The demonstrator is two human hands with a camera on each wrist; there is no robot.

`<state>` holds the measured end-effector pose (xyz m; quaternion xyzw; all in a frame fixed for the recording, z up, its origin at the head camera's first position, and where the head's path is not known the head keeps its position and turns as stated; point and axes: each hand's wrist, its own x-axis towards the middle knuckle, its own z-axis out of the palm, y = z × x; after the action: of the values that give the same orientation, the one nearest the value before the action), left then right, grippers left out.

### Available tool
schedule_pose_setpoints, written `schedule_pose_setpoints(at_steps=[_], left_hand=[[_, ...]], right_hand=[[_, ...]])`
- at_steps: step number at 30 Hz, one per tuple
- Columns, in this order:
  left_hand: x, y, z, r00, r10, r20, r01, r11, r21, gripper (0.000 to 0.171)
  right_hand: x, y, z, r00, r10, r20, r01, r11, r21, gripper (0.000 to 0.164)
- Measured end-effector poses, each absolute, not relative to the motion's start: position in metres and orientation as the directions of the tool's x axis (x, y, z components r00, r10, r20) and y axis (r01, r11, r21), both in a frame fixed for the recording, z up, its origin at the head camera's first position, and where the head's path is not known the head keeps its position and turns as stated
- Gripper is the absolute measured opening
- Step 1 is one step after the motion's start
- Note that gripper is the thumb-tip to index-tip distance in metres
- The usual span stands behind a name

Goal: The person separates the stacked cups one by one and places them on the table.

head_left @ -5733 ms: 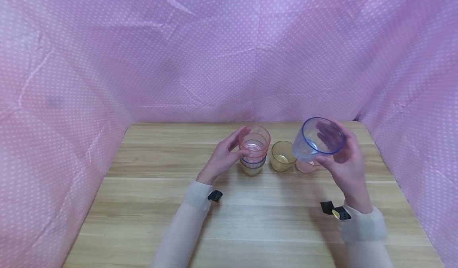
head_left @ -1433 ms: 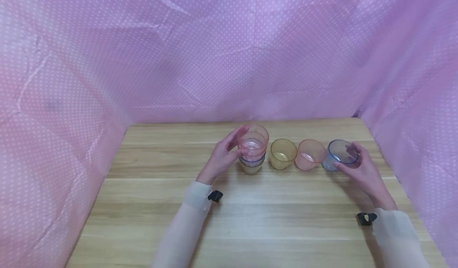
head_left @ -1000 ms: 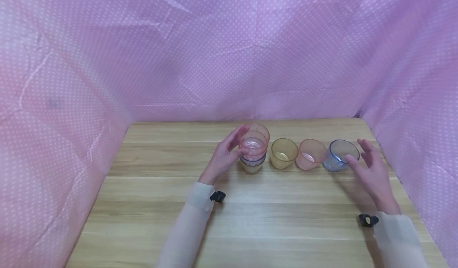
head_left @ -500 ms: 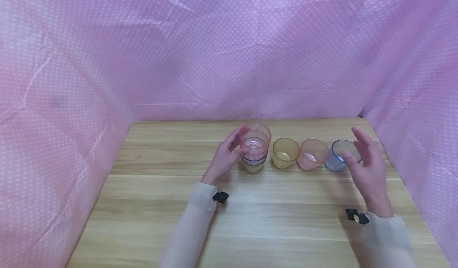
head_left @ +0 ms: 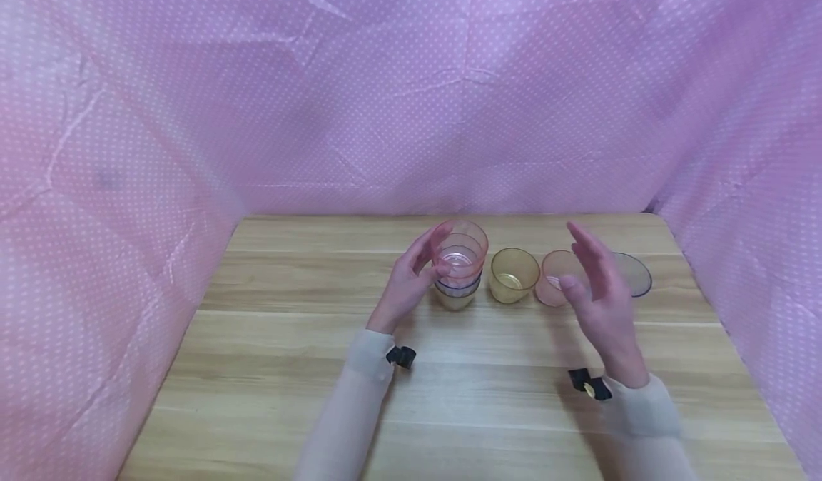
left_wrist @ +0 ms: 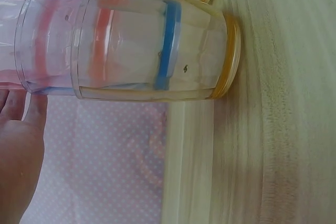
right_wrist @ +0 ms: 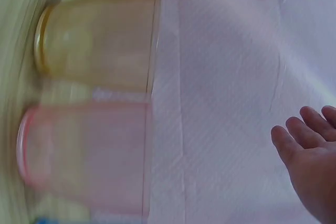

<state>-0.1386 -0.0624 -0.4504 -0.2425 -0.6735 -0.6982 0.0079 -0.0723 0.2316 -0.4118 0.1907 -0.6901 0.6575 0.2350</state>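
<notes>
My left hand (head_left: 407, 281) holds the pink cup (head_left: 464, 242) at the top of a nested stack, thumb in front and fingers behind. Below it in the stack sit a blue cup and, at the bottom, a yellow cup (left_wrist: 205, 61) on the table. Right of the stack a single yellow cup (head_left: 514, 275) stands upright, then a pink cup (head_left: 555, 281), then a blue-rimmed cup (head_left: 634, 272). My right hand (head_left: 604, 310) hovers in front of the last two with fingers extended, holding nothing. It partly hides both. In the right wrist view its fingertips (right_wrist: 283, 140) are apart from the cups.
The cups stand on a light wooden table (head_left: 270, 374), towards its far edge. Pink dotted cloth (head_left: 359, 110) hangs behind the table and along both sides. Little space separates the single cups in their row.
My right hand set the blue cup down at the right end of the row and let go. It has since moved left, over the pink cup. My left hand has kept its hold.
</notes>
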Motion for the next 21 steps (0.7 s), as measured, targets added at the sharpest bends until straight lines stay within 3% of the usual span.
schedule_pose_setpoints(at_steps=[3, 9, 14, 21], left_hand=[[-0.138, -0.063, -0.45, -0.888, 0.307, 0.343, 0.334, -0.083, 0.939, 0.082], [-0.137, -0.062, -0.45, -0.902, 0.298, 0.312, 0.308, -0.06, 0.949, 0.065], [-0.138, -0.062, -0.45, -0.908, 0.292, 0.3, 0.296, -0.059, 0.953, 0.065], [-0.136, -0.062, -0.451, -0.905, 0.293, 0.308, 0.294, -0.091, 0.951, 0.066]], right_hand=[[-0.075, 0.216, -0.41, -0.834, 0.009, 0.552, -0.55, 0.077, -0.832, 0.059], [-0.085, 0.191, -0.412, -0.838, -0.079, 0.539, -0.545, 0.143, -0.826, 0.063], [-0.095, 0.177, -0.415, -0.889, -0.146, 0.433, -0.455, 0.19, -0.87, 0.069], [-0.109, 0.163, -0.417, -0.91, -0.233, 0.342, -0.393, 0.225, -0.892, 0.069]])
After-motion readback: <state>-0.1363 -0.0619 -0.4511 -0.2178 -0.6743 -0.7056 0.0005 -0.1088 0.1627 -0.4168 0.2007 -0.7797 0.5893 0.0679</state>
